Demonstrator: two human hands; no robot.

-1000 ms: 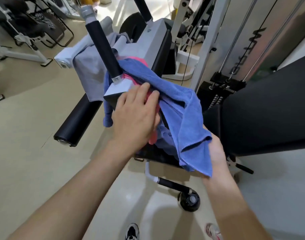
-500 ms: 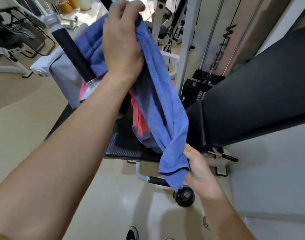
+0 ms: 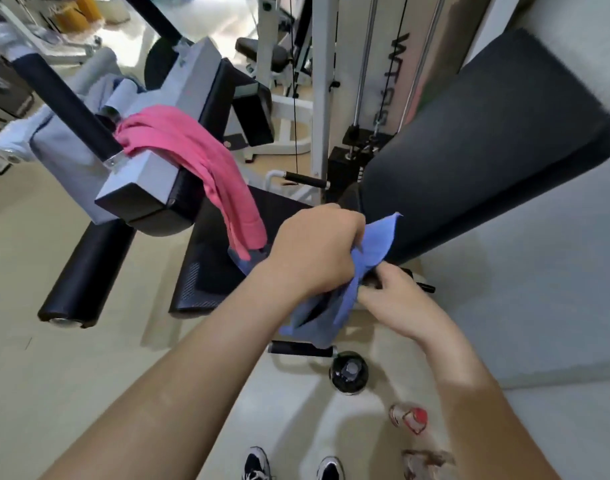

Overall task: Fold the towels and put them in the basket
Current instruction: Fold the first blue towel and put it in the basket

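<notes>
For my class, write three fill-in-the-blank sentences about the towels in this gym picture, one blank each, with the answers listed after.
1. The towel gripped by the left hand and the right hand is ____.
2. The second towel, draped over the grey machine arm, is ____.
3. The third towel, hanging left of the black handle, is ____.

Answers: blue; pink; grey
</notes>
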